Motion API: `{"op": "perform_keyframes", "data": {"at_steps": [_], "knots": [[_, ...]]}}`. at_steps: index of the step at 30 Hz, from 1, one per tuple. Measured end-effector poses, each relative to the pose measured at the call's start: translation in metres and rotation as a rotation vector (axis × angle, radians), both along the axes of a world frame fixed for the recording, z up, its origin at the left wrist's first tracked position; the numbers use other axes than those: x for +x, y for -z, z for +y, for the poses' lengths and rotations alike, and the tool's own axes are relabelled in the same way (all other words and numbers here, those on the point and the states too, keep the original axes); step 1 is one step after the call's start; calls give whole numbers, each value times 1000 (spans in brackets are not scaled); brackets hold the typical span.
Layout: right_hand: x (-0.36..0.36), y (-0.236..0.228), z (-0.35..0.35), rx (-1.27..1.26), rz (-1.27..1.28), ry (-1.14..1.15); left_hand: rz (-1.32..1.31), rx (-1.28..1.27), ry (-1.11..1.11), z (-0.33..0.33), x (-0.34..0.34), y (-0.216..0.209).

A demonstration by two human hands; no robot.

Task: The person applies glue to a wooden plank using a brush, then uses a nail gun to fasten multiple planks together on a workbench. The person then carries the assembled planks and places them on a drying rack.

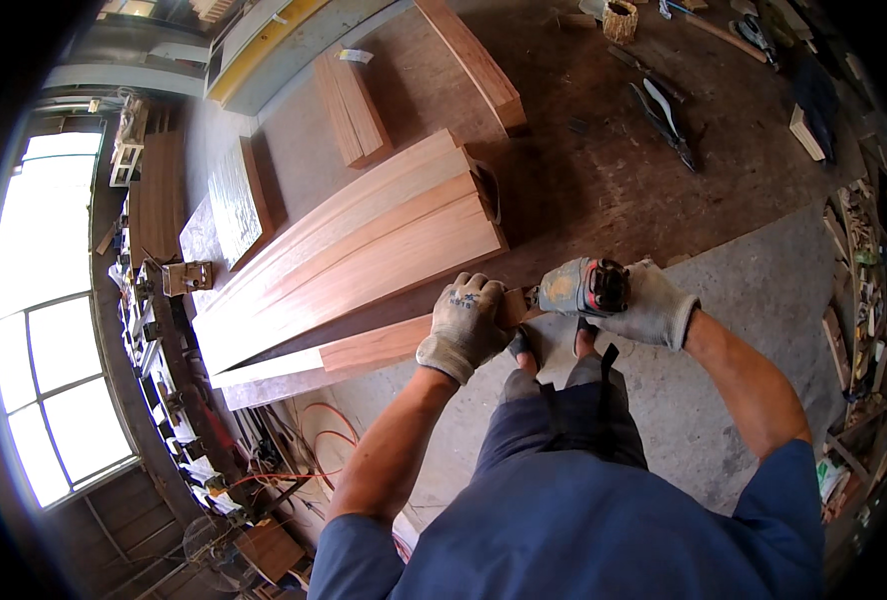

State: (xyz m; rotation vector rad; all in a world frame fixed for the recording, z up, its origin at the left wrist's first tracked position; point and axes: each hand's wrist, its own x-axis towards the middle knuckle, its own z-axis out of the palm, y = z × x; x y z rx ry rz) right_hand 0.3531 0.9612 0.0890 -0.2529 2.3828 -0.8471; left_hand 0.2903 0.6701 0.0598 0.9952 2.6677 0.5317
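Observation:
My left hand (464, 325), in a pale work glove, is closed over a narrow reddish wooden board (379, 343) near its right end. In my gloved right hand (656, 303) is a power drill (574, 287) with a worn greyish body and red-and-black rear. The drill's front points left at the end of that board; whether its tip touches the wood is too small to tell. Just beyond my left hand lie wide wooden planks (364, 245) side by side on the bench.
Farther back are a short wooden block (354, 110), a long board (474, 60) and a plastic-wrapped board (239, 205). Pliers (669, 125) lie on the brown bench top at far right. An orange hose (339, 425) trails on the floor at left. Wood scraps (844, 340) line the right side.

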Motion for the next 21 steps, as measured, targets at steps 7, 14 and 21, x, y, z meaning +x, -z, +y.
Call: {"op": "perform_keyframes", "data": {"at_steps": [7,14,21], "knots": [[11,11,0,-43,154,-84,20,11,1,1,0,0],[10,7,-3,-5,113,-102,19,2,-2,-1,1,3],[15,8,1,-12,120,-34,11,1,5,2,0,2]]}}
